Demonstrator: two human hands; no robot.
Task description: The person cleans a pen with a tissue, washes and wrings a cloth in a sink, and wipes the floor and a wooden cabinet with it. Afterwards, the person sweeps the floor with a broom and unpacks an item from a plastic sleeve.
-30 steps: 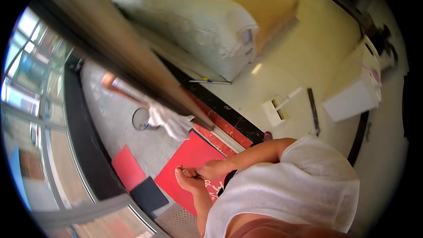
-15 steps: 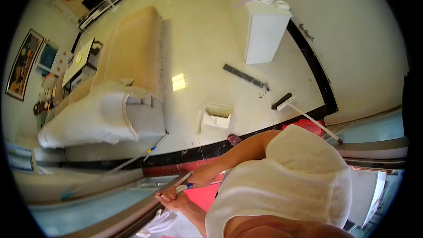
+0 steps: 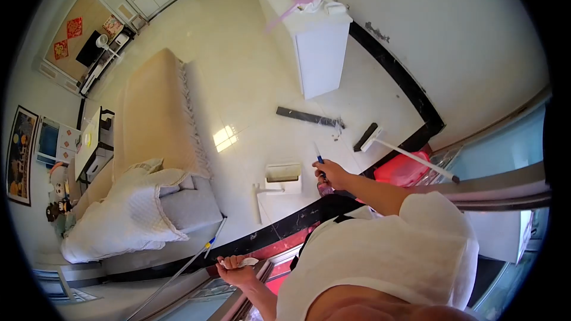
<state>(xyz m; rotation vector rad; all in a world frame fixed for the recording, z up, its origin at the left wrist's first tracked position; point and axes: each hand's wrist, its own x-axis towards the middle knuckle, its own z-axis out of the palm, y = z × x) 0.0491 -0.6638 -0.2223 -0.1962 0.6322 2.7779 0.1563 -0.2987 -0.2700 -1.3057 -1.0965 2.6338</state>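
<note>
My right hand (image 3: 332, 176) is out in front over the floor. It is closed round the blue handle of a slim tool (image 3: 319, 156) with a thin, pale tip pointing away; its exact kind is unclear. Low on the left, beside the door frame, my left hand (image 3: 234, 271) is closed on a crumpled white cloth (image 3: 248, 262). Beyond the right hand stands a white dustpan (image 3: 291, 188), its handle to the left. A broom (image 3: 370, 138) with dark bristles leans on the right.
A dark strip (image 3: 303, 116) lies on the tiles with debris at one end. A white cabinet (image 3: 321, 62) stands ahead, and a covered sofa (image 3: 148, 113) on the left. A long pole (image 3: 190, 260) leans near the threshold. A red container (image 3: 401, 169) sits at the right.
My hands were together at the door frame and are now apart. The right hand has swung forward and right with the blue-handled tool; the left stays near the frame. The view has turned.
</note>
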